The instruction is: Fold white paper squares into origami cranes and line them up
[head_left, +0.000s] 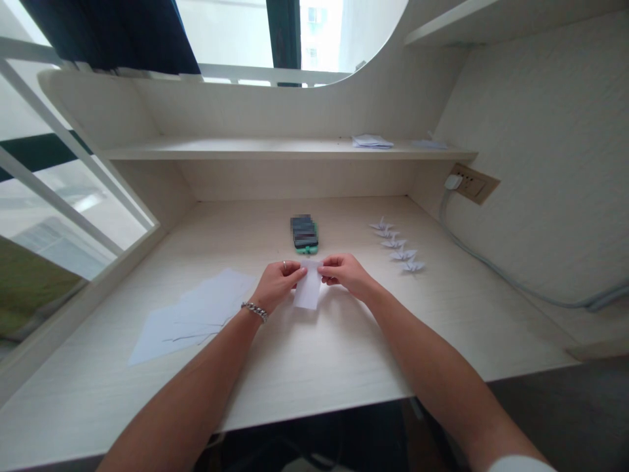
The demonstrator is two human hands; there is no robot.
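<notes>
Desk [314, 373], pale and wood-grained, occupies most of the view. Above its back edge runs a matching shelf [246, 148] bearing folded papers [372, 141] near its right end. Loose white sheets [211, 295] lie overlapping on the desk's left side, partly behind the left forearm; thin dark lines show across them. Left hand [276, 283] and right hand [351, 272] meet near mid-desk, each closed in a narrow pinch on the white paper piece [308, 292] between them. The left thumb lies over its upper left edge; the right thumb and finger grip the upper right edge. The piece tilts toward the wearer; whether its lower end touches the desk cannot be determined. On the right wall, a socket plate [479, 185] carries a white plug [453, 182]. Just beyond the hands rests a dark device [304, 233] with green edging, its face pixelated. Five folded paper cranes [403, 254] stand in a slanting row to the right. Left wrist: chain bracelet [255, 311]. Left finger: ring [284, 265].
</notes>
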